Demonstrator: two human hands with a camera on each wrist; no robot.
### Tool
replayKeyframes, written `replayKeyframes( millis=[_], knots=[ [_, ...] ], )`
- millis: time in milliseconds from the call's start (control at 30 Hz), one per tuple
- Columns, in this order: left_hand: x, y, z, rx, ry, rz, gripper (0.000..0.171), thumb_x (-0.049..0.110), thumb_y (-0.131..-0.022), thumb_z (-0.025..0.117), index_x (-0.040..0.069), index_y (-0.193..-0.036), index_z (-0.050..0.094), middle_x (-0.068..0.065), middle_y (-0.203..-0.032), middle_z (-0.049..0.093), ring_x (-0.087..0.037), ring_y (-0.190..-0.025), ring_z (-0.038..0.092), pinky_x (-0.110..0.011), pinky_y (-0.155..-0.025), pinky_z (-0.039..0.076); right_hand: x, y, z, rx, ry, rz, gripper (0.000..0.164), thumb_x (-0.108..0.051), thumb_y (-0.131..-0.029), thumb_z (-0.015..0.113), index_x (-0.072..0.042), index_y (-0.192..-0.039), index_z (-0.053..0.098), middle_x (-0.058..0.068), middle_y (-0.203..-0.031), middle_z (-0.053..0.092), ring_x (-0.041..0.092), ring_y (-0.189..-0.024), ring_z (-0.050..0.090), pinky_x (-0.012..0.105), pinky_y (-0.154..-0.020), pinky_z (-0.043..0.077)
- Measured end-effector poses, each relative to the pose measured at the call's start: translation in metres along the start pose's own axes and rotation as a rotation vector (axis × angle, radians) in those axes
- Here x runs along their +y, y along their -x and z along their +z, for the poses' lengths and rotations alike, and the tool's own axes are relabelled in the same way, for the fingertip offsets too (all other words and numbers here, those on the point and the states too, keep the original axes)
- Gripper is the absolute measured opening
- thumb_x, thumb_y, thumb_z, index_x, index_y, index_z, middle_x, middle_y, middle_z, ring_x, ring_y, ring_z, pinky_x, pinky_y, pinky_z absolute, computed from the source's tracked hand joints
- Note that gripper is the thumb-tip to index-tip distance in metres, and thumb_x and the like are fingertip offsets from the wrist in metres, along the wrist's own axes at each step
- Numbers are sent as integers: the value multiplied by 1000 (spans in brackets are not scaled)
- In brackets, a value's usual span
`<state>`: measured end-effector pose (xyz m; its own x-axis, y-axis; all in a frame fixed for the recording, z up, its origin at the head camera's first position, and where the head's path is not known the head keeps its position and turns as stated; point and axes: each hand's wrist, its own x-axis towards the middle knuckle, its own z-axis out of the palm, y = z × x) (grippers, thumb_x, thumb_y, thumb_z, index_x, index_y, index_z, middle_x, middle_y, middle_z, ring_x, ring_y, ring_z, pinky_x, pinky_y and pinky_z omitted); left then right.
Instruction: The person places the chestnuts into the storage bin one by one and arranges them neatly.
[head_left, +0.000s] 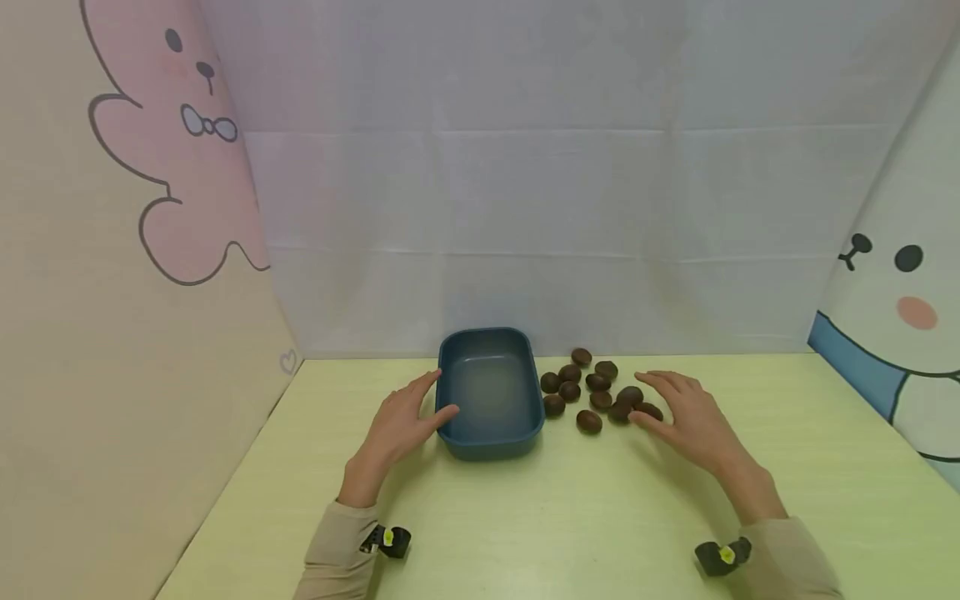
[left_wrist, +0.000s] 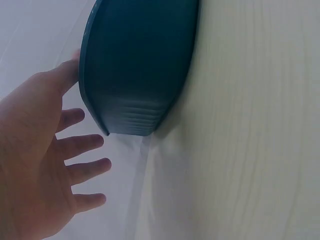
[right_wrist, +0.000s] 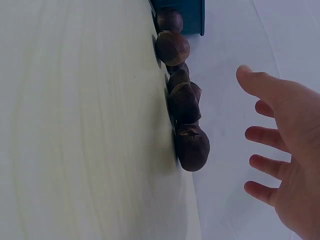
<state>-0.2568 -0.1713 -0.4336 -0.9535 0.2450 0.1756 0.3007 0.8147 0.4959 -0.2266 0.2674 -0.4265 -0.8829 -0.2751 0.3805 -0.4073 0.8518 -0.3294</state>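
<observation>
A dark blue rectangular bin [head_left: 491, 450] with rounded corners stands upright on the table, and nothing lies inside it. My left hand [head_left: 401, 425] is at its left side, fingers spread and thumb over the near rim; whether it touches cannot be told. In the left wrist view the bin [left_wrist: 140, 65] shows its ribbed end beyond the left hand [left_wrist: 40, 160]. Several dark brown chestnuts [head_left: 588, 422] lie loosely grouped right of the bin. My right hand [head_left: 693, 421] hovers at their right edge, fingers apart. In the right wrist view a gap separates the hand [right_wrist: 295, 145] from the nearest chestnut [right_wrist: 192, 147].
The pale yellow-green table [head_left: 517, 525] meets a white hanging cloth [head_left: 555, 208] just behind the bin and chestnuts. Side panels carry a pink cartoon bear [head_left: 180, 167] on the left and a white cartoon animal [head_left: 892, 308] on the right.
</observation>
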Motion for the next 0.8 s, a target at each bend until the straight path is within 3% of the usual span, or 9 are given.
replayKeyframes(
  millis=[167,333,400,467,533,600,800],
  knots=[
    [2,0,4,-33,33,-16,78,58,-93,58,21,-156,34,-8,-159,37,-35,-143,39,-55,-116,29,-5,-5,6,50,-31,-65,48,-26,-89,73,-8,-132,60,16,-127,60,37,-108,53,57,-89,42],
    [4,1,7,-77,62,-68,74,47,-96,58,17,-158,29,-10,-159,36,-35,-140,43,-54,-108,40,-11,-13,11,14,-83,-94,43,-22,-90,73,-6,-128,64,13,-116,64,29,-97,54,45,-81,44],
    [5,1,8,-100,92,-98,72,41,-98,56,16,-159,27,-12,-158,38,-33,-121,59,-50,-93,49,-14,-17,13,-15,-110,-97,41,-22,-91,72,-6,-128,64,12,-114,64,28,-97,54,43,-80,44],
    [5,0,9,-120,132,-125,70,34,-99,54,17,-160,24,-13,-153,44,-27,-86,64,-43,-72,50,-17,-21,15,-40,-123,-108,40,-21,-91,71,-5,-127,65,11,-112,65,27,-96,54,42,-80,45],
    [6,-1,10,-133,172,-140,70,29,-98,50,18,-160,21,-16,-139,56,-18,-58,48,-35,-54,40,-18,-25,18,-65,-125,-125,37,-20,-91,71,-6,-125,66,9,-109,64,26,-95,54,40,-79,44],
    [7,-2,11,-138,208,-147,71,26,-96,48,19,-161,19,-18,-124,61,-14,-47,31,-30,-48,32,-19,-28,21,-82,-129,-142,35,-18,-90,72,-6,-123,67,9,-107,64,26,-92,54,38,-78,44],
    [7,-3,18,-122,254,-175,71,24,-96,46,24,-161,16,-14,-104,63,-11,-45,29,-28,-46,30,-20,-34,28,-157,-159,-155,34,-17,-90,72,-7,-122,68,8,-114,64,24,-93,58,37,-78,49]
  ],
)
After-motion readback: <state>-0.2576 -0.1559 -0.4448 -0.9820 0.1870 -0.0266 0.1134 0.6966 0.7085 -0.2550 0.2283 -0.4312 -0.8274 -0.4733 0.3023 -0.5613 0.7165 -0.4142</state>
